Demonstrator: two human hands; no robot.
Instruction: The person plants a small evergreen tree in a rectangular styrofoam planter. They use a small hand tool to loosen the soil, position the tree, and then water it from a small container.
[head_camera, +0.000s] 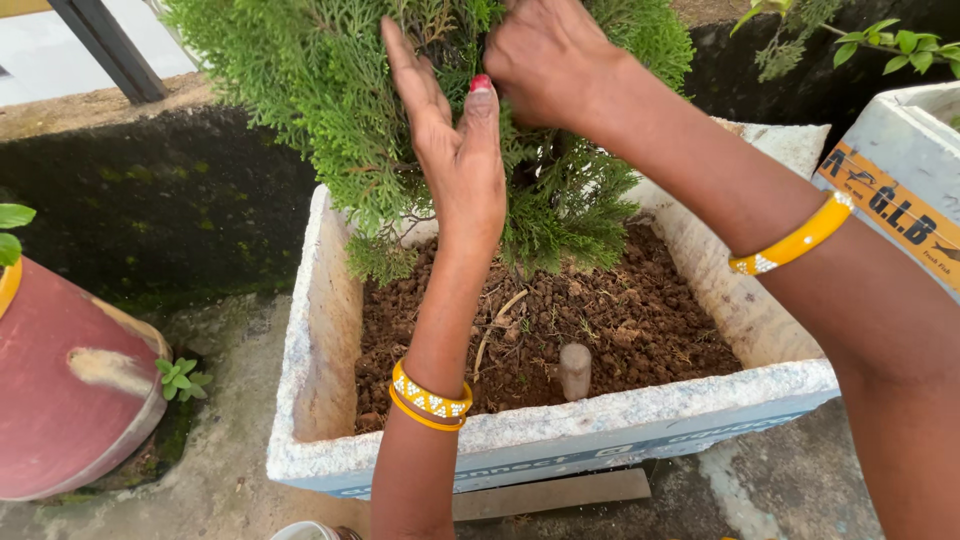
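The flat, open left hand (455, 150) parts the bushy green plant (330, 90) in the white foam box (310, 300), while the right hand (550, 60) pinches one inner twig.

Soft, even daylight, overcast feel; no hard shadows, no glare. Soil (600, 330) and foliage (330, 90) sharp. Right forearm (880, 330) near lens slightly soft (wide-angle stretch at right edge). Dark wall (150, 200) behind underexposed, detail muddy.

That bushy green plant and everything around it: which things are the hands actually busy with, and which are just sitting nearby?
In use:
left hand
right hand
bushy green plant
white foam planter
brown soil

Just nearby:
red pot
second white box
short peg in soil
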